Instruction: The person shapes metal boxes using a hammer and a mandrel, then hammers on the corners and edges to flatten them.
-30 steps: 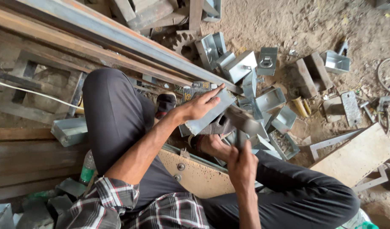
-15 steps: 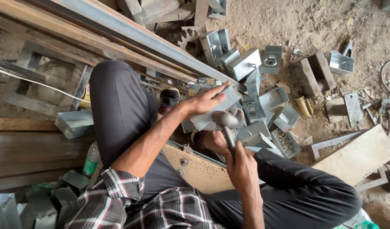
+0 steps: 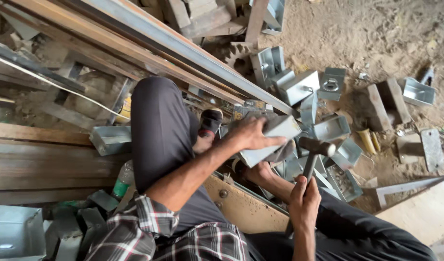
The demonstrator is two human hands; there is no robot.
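Head view: left hand (image 3: 251, 135) clamps down on grey sheet-metal box (image 3: 270, 140), fingers spread over its top, box propped just past my sandal (image 3: 210, 123). Right hand (image 3: 304, 203) is clenched round hammer (image 3: 311, 154) handle, head hovering just right of the box, v. near left fingertips. Risk, imo: a glancing strike skids off the thin wall into those fingers, or the box kicks loose since it's only hand-held. Labels: green-labelled bottle (image 3: 121, 181) below left elbow; yellow tube (image 3: 366, 140) right of hammer; no signs legible.
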